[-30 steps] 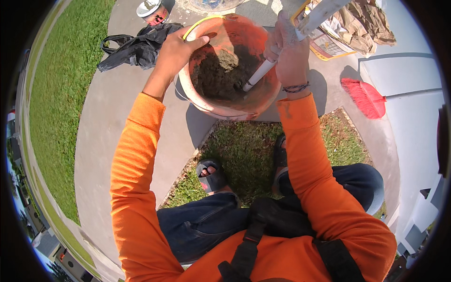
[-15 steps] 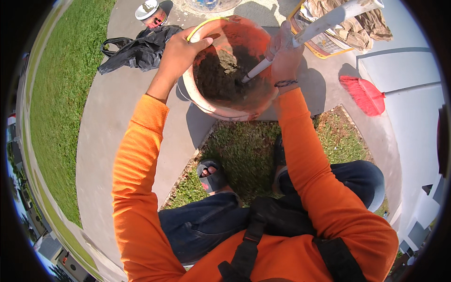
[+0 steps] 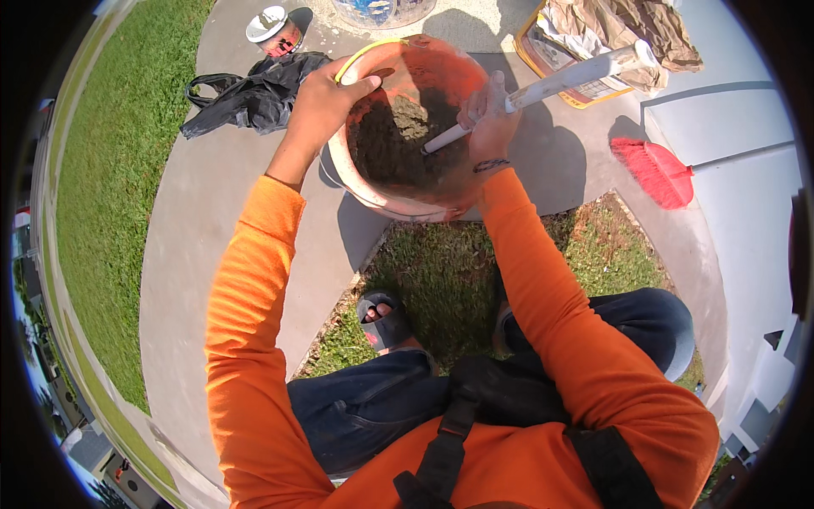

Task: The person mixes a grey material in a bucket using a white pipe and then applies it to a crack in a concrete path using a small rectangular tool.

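An orange bucket (image 3: 346,174) stands on the concrete, with wet grey mortar (image 3: 381,148) inside. My left hand (image 3: 329,95) grips its far left rim, thumb over the inner edge, beside a yellow band. My right hand (image 3: 492,119) is closed around a white pipe (image 3: 568,83) that slants down into the bucket. The pipe's lower end rests in the mortar, its tip hidden. Its wide upper end points up to the right.
A black plastic bag (image 3: 254,93) and a small paint can (image 3: 273,30) lie left of the bucket. Behind it sits a splattered tub (image 3: 381,10). At right are a container (image 3: 543,55) with brown paper (image 3: 653,34) and a red broom (image 3: 653,172). Grass (image 3: 432,271) borders the concrete near my feet.
My right hand has moved left with the pipe, and the pipe's lower end has shifted left through the mortar. My left hand stays on the rim.
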A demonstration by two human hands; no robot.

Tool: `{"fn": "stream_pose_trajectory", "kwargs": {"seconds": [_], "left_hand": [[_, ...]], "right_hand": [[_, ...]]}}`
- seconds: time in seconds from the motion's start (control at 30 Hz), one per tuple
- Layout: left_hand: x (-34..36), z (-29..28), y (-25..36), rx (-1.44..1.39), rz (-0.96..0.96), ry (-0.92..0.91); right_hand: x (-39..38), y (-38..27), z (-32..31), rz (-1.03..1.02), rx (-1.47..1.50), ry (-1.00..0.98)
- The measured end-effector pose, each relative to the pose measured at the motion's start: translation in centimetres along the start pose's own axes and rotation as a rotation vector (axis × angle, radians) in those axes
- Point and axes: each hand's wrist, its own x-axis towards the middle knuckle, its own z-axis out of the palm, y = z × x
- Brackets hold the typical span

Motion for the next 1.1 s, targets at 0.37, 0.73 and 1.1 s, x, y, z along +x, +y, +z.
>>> {"fn": "stream_pose_trajectory", "kwargs": {"seconds": [0.37, 0.73, 1.1], "left_hand": [[-0.2, -0.7, -0.9, -0.013, 0.035, 0.042], [-1.0, 0.9, 1.0, 0.023, 0.045, -0.024], [-1.1, 1.1, 0.8, 0.077, 0.135, 0.034]], "right_hand": [[-1.0, -3.8, 4.3, 0.100, -0.151, -0.286], [-2.1, -1.7, 3.5, -0.082, 0.176, -0.167], [-0.5, -2.6, 2.9, -0.034, -0.074, -0.136]]}}
